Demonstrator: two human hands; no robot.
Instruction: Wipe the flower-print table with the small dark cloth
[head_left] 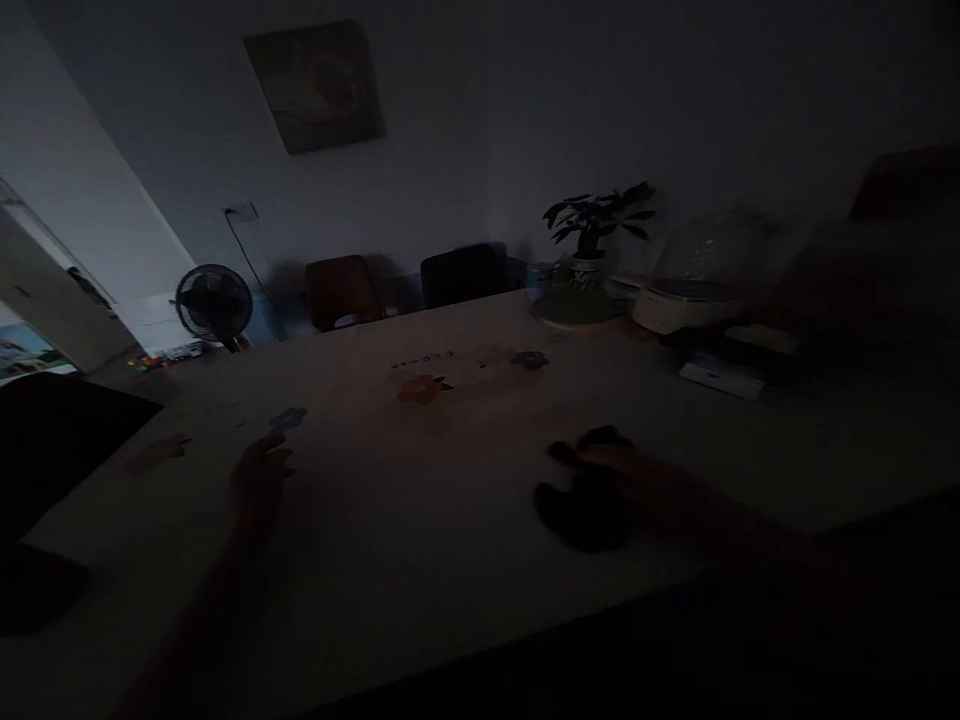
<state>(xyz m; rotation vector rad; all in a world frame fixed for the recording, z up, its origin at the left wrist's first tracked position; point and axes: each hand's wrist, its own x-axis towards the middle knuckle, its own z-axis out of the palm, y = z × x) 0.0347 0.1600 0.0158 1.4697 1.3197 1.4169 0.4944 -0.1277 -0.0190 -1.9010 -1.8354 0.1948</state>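
Observation:
The scene is very dim. On the right half of the table, my right hand [626, 468] is closed on a black, lobed, soft-looking thing [585, 515] whose kind I cannot make out. Part of it lies under the hand and part spreads toward me. My left hand [259, 480] rests on the tabletop at the left, beside a printed blue flower [288, 419]. Its fingers are slightly bent and apart, with nothing in them.
The pale table [420, 560] carries flower prints. At its back right stand a potted plant [589, 240] on a green mat, a clear-domed appliance [690, 300] and a white box [721, 378]. A dark object [37, 590] lies far left. Chairs [341, 290] and a fan [214, 303] stand beyond.

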